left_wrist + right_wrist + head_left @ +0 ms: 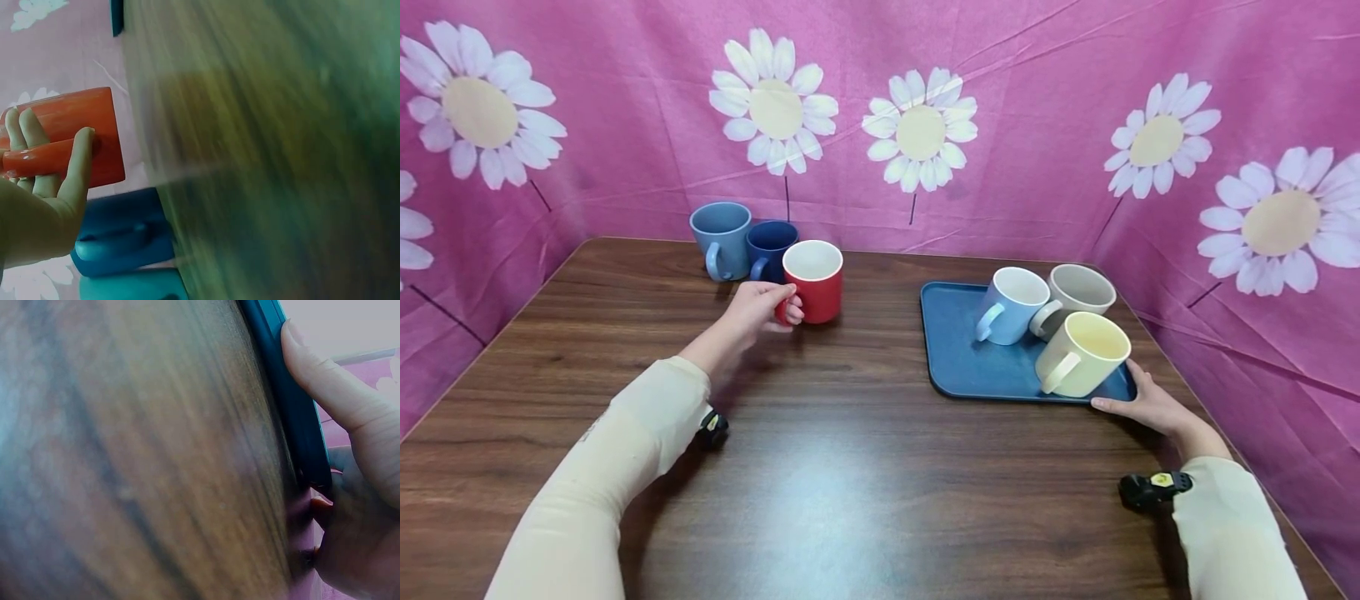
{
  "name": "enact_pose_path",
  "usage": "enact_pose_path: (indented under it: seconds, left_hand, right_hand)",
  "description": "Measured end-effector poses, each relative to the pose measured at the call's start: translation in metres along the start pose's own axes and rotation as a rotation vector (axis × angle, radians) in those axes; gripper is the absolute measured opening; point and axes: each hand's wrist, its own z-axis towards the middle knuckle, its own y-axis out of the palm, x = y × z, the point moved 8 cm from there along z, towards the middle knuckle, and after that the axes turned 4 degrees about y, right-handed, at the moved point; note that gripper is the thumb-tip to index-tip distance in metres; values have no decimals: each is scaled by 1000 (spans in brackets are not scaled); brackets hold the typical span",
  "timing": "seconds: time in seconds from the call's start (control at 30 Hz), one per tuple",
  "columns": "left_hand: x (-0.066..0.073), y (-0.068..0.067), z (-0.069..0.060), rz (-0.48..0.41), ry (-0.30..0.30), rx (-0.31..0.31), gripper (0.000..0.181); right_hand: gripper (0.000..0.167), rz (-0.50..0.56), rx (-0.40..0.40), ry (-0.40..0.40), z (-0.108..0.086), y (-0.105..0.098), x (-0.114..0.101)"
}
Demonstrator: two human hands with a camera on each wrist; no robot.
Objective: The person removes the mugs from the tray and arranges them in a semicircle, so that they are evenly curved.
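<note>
My left hand point(767, 307) holds a red mug point(822, 287) by its handle, fingers curled through it. The mug is upright with a white inside; I cannot tell whether its base touches the table. Just behind it stand a dark blue mug point(769, 250) and a larger grey-blue mug point(722, 233). On the right, a blue tray point(958, 358) carries a light blue mug point(1013, 308), a grey mug point(1082, 287) and a yellow mug point(1086, 354). My right hand point(1153, 406) grips the tray's near right corner, its thumb point(319, 372) along the front rim.
The brown wooden table point(850, 483) extends under everything. A pink cloth point(1007, 183) with white daisies hangs behind and along both sides. A dark wrist camera point(711, 429) sits under the left forearm, another black camera point(1153, 490) beside the right.
</note>
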Motion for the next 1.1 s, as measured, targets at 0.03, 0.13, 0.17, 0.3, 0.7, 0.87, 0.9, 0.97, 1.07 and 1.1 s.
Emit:
enact_pose_path:
  seconds: [0.03,0.13,0.17,0.3,0.7,0.87,0.9,0.97,1.07,1.1]
  left_hand:
    - [-1,-1,1,0,-6,3,23]
    - [-4,-4,4,7,-22,5,23]
    - [-5,-5,5,13,-28,3,24]
    - [-9,-8,10,49,-32,-10,29]
    - [-13,-17,17,57,-48,-24,25]
    - [-15,-20,19,62,-76,-16,27]
    - [-16,-20,19,62,-84,-12,28]
    - [-17,-21,19,63,-94,-12,31]
    - [-18,-21,18,60,-96,-10,33]
    - [-17,-21,18,59,-96,-7,33]
  right_hand:
    - [100,0,0,0,0,0,0]
    - [100,0,2,1,-1,0,0]
    - [100,0,4,1,-1,0,-1]
    - [101,2,2,3,-1,1,-3]
    - [101,3,6,7,-2,0,-3]
    - [101,7,1,10,-2,1,-1]
    - [101,8,1,8,-2,2,-1]
    - [101,6,3,9,-2,2,-2]
    - [101,-8,9,6,-2,1,-2]
    - [101,-12,12,4,-2,0,-3]
